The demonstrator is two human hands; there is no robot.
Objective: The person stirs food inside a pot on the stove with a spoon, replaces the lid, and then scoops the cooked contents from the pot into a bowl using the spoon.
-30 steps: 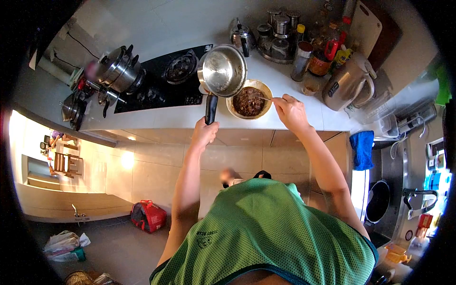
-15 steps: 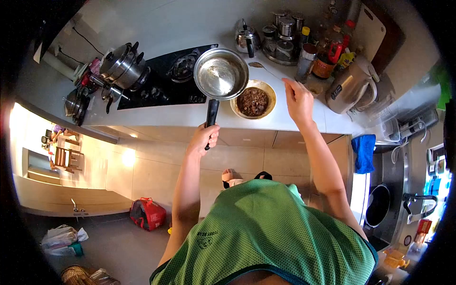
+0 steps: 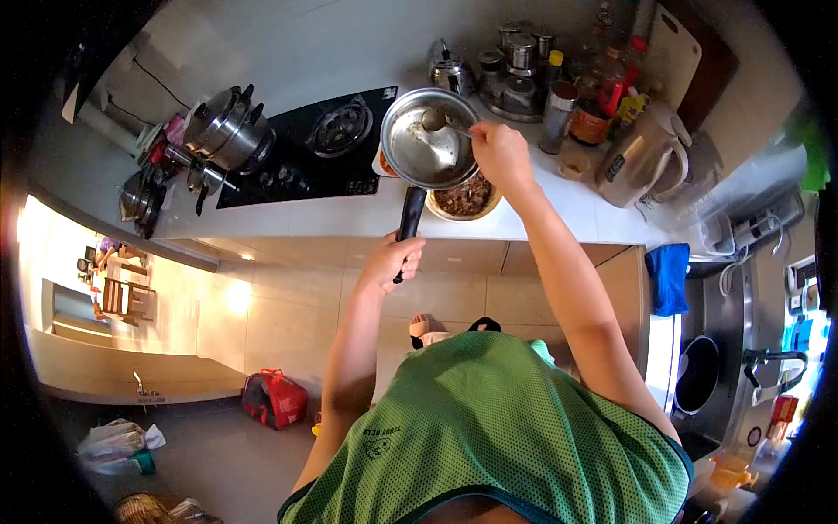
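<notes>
My left hand (image 3: 394, 262) is wrapped round the black handle of a small steel saucepan (image 3: 403, 166), held up over the counter. My right hand (image 3: 504, 157) grips a spoon (image 3: 435, 120), whose bowl is inside the pan near its far side. Partly behind the pan, a pale bowl (image 3: 494, 208) of dark brown minced-looking food (image 3: 464, 196) stands on the counter. The pan hides the bowl's far left part. At the pan's left edge a sliver of another dish with reddish contents (image 3: 381, 164) shows.
On the left lies a black hob (image 3: 292, 166) with a steel pot (image 3: 229, 129) beside it. A kettle (image 3: 451, 72), jars (image 3: 521, 92), bottles (image 3: 602, 105) and an electric kettle (image 3: 643, 157) line the back right. The sink (image 3: 729, 306) is at the far right.
My right hand has picked up the spoon from the counter and brought it into the pan. The pan has moved right, partly over the bowl, uncovering the other dish's edge.
</notes>
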